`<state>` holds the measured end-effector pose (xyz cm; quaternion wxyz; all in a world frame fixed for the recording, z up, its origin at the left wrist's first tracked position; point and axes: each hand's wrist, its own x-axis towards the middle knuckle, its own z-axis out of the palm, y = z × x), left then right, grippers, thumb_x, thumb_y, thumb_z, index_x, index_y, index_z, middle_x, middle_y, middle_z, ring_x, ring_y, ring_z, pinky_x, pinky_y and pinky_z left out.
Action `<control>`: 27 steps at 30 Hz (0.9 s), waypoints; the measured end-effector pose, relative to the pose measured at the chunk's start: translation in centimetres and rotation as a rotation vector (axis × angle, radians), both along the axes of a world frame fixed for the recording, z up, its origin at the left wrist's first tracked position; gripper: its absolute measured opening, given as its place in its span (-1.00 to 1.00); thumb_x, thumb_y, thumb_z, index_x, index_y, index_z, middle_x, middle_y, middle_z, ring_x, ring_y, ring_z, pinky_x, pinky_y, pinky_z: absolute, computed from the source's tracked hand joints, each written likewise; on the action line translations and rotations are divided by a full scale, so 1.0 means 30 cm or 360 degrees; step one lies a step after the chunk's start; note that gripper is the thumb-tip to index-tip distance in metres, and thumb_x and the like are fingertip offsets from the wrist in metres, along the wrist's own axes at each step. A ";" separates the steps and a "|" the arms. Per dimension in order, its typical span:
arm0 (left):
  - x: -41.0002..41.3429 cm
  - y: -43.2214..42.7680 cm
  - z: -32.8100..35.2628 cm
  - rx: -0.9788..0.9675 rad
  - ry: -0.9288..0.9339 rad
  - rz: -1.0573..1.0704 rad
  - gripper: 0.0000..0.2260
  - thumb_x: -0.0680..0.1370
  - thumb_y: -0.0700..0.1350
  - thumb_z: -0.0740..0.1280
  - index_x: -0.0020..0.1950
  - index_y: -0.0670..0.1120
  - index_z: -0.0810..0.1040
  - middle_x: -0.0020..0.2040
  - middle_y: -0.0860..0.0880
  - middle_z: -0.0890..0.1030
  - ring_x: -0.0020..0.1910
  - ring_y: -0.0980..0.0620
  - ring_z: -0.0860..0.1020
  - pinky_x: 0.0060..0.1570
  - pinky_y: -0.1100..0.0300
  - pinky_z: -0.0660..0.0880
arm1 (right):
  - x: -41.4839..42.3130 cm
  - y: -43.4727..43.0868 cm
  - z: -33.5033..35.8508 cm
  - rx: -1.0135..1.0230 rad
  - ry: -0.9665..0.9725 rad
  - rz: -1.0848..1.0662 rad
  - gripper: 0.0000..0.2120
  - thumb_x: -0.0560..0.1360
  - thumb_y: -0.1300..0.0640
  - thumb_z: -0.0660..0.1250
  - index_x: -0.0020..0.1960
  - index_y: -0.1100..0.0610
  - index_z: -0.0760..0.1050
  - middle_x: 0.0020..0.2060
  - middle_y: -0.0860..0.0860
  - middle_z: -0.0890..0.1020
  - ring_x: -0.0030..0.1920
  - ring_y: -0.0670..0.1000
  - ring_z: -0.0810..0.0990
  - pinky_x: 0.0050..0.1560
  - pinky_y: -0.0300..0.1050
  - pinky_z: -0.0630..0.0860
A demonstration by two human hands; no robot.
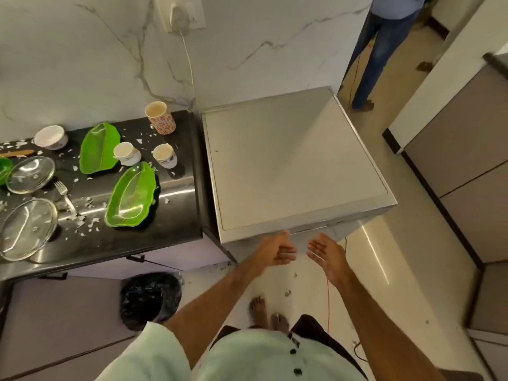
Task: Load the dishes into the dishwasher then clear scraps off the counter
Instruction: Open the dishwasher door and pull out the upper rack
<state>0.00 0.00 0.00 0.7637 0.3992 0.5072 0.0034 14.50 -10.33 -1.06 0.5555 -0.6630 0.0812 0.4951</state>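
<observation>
Many scraps [94, 220] litter the counter [176, 224] at nine o'clock, around a green plate [129, 199] and a floral cup [160, 116]. The dishwasher [288, 166] stands at centre. At six o'clock before it, left hand [277, 250] and right hand [325, 253] hover, fingers relaxed, holding nothing.

Both arms are extended forward and downward, converging ahead of the body. The bare left forearm [220, 295] runs up from a pale short sleeve [154, 350] at lower left; the bare right forearm [365, 306] enters from lower right.

The bare left hand [277, 250] is turned on edge with the palm facing inward. Its thumb [283, 236] is raised and its fingers [288, 254] are loosely curled, with nothing in them.

The bare right hand [327, 257] has the palm turned inward and partly upward. Its fingers [316, 247] are extended and relaxed, also holding nothing.

The two hands sit at similar height, near each other, palms roughly opposed, with a clear gap between the fingertips. Both wrists are roughly in line with their forearms.
</observation>
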 end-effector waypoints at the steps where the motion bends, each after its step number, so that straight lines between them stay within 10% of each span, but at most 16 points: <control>1: 0.016 -0.005 -0.033 -0.0176 -0.0051 0.0111 -0.49 0.59 0.22 0.34 0.09 -0.26 0.64 -0.01 -0.17 0.73 -0.03 -0.10 0.71 0.07 0.06 0.64 | 0.020 0.014 -0.021 0.0038 0.0082 -0.0065 -0.62 0.66 0.03 0.29 0.28 0.33 0.50 0.13 0.24 0.61 0.16 0.18 0.60 0.17 0.05 0.58; 10: 0.201 -0.037 -0.238 -0.0866 -0.0410 0.1514 -0.33 0.53 0.23 0.33 0.39 -0.29 0.46 0.30 -0.30 0.57 0.35 -0.26 0.52 0.40 -0.07 0.41 | 0.152 0.132 -0.229 0.0288 0.0713 -0.0624 -0.35 0.68 -0.22 0.07 0.48 0.32 0.33 0.37 0.24 0.49 0.40 0.19 0.46 0.48 0.15 0.35; 16: 0.318 -0.062 -0.277 -0.0911 -0.0590 0.2055 -0.56 0.58 0.04 0.15 0.23 -0.29 0.46 0.23 -0.27 0.51 0.27 -0.26 0.49 0.44 -0.13 0.34 | 0.198 0.161 -0.311 0.0428 0.0915 -0.0700 -0.36 0.68 -0.25 0.03 0.44 0.27 0.38 0.34 0.22 0.51 0.41 0.20 0.46 0.48 0.15 0.34; 27: 0.392 -0.073 -0.325 -0.0723 -0.0246 0.2114 -0.75 0.61 -0.22 0.03 0.01 -0.21 0.50 -0.05 -0.21 0.56 -0.11 -0.16 0.54 0.21 0.00 0.46 | 0.212 0.137 -0.335 0.0559 0.0998 -0.0675 -0.64 0.74 0.00 0.03 0.13 0.25 0.46 0.00 0.18 0.55 0.18 0.16 0.52 0.34 0.09 0.43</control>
